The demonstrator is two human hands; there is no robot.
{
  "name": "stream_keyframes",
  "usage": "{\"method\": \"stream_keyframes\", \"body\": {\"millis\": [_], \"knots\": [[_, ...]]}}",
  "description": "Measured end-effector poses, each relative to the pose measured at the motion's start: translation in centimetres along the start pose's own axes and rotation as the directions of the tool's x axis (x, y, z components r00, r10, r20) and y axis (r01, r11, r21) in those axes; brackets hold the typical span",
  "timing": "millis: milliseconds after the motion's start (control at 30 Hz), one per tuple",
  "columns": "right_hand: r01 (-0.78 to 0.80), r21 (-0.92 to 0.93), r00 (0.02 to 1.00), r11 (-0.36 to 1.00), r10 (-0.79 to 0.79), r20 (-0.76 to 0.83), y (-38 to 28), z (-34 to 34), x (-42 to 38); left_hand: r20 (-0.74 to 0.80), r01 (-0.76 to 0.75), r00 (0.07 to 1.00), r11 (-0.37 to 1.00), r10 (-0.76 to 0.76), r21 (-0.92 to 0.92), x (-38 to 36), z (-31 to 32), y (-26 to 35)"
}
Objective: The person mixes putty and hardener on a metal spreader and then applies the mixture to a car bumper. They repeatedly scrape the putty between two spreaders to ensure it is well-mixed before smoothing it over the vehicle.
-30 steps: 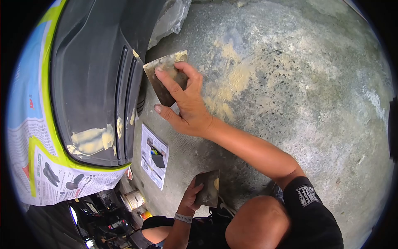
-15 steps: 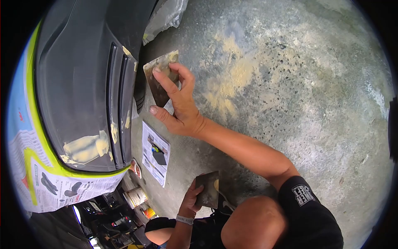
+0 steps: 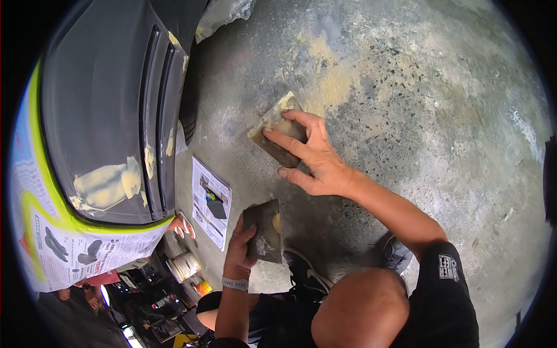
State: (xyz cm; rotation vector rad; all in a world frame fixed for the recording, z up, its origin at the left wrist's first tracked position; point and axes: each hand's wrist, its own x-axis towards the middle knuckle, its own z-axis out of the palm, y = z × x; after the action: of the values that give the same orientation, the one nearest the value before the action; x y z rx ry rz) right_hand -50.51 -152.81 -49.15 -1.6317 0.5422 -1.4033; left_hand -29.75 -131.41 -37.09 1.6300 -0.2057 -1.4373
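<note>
Mottled grey concrete floor (image 3: 406, 104), dusted with tan patches, fills the head view. Left of it stands a dark grey car bumper (image 3: 98, 104) with beige filler smears, edged in yellow-green masking tape and newspaper. Right of the bumper, the right hand (image 3: 316, 159) has its grip closed on a flat metal spreader blade (image 3: 275, 132) smeared with filler. Below that blade, the left hand (image 3: 239, 246) has its grip closed on a dark rectangular mixing board (image 3: 264, 231). A printed paper sheet (image 3: 210, 202) lies on the floor beside the bumper.
</note>
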Motion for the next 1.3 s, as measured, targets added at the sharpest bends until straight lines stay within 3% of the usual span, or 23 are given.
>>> {"method": "stream_keyframes", "body": {"millis": [133, 267, 400, 700, 833, 900, 1000, 1033, 1067, 1100, 1167, 1200, 1267, 1300], "knots": [[-0.014, -0.122, 0.96, 0.992, 0.048, 0.277, -1.9, -4.4, -3.8, 0.059, -0.16, 0.987, 0.975, 0.153, 0.153, 1.7, 4.2, 4.9], [0.042, -0.208, 0.938, 0.977, 0.033, 0.346, -4.4, -7.0, -4.6, 0.192, -0.229, 0.962, 0.955, 0.192, 0.19, 2.3, 7.6, 7.4], [0.121, -0.278, 0.899, 0.953, 0.013, 0.437, -6.6, -8.1, -4.0, 0.229, -0.235, 0.957, 0.942, 0.18, 0.24, 2.3, 8.9, 7.7], [0.223, -0.292, 0.81, 0.93, -0.01, 0.586, -5.6, -6.5, -4.2, 0.234, -0.209, 0.962, 0.933, 0.142, 0.293, 2.5, 8.3, 7.4], [0.224, -0.302, 0.793, 0.927, 0.007, 0.609, -4.3, -7.0, -3.4, 0.161, -0.234, 0.969, 0.911, 0.189, 0.339, 2.5, 7.3, 7.8], [0.242, -0.349, 0.866, 0.905, -0.04, 0.498, -3.2, -6.7, -2.3, 0.094, -0.231, 0.972, 0.933, 0.213, 0.277, 2.4, 6.4, 8.1], [0.233, -0.379, 0.953, 0.896, -0.131, 0.274, -1.5, -5.2, 0.2, 0.028, -0.136, 0.991, 0.967, 0.133, 0.216, 2.8, 3.6, 6.6], [0.294, -0.407, 0.955, 0.865, -0.281, 0.092, -0.9, -4.1, 1.7, -0.001, -0.088, 0.996, 0.973, 0.09, 0.214, 2.8, 2.8, 6.0], [0.34, -0.453, 0.905, 0.824, -0.418, -0.082, -0.1, -3.0, 3.2, -0.033, -0.039, 0.998, 0.978, 0.046, 0.203, 2.8, 2.0, 5.1], [0.317, -0.448, 0.908, 0.836, -0.404, -0.111, 0.6, -2.0, 4.7, -0.062, -0.014, 0.998, 0.978, 0.027, 0.207, 2.7, 1.1, 4.1], [0.419, -0.519, 0.727, 0.745, -0.618, -0.3, 2.0, -0.1, 8.0, -0.079, 0.061, 0.996, 0.984, -0.048, 0.168, 2.1, -0.2, 2.4], [0.425, -0.527, 0.689, 0.736, -0.64, -0.338, 2.6, 0.5, 9.3, -0.087, 0.097, 0.993, 0.984, -0.085, 0.148, 1.7, -0.6, 1.7], [0.46, -0.578, 0.484, 0.674, -0.736, -0.474, 5.0, 2.9, 12.9, -0.107, 0.137, 0.987, 0.98, -0.122, 0.147, 1.0, -0.9, 0.8], [0.456, -0.572, 0.485, 0.682, -0.729, -0.483, 5.7, 3.1, 14.0, -0.112, 0.139, 0.986, 0.982, -0.125, 0.129, 0.8, -0.8, 0.4]]}}
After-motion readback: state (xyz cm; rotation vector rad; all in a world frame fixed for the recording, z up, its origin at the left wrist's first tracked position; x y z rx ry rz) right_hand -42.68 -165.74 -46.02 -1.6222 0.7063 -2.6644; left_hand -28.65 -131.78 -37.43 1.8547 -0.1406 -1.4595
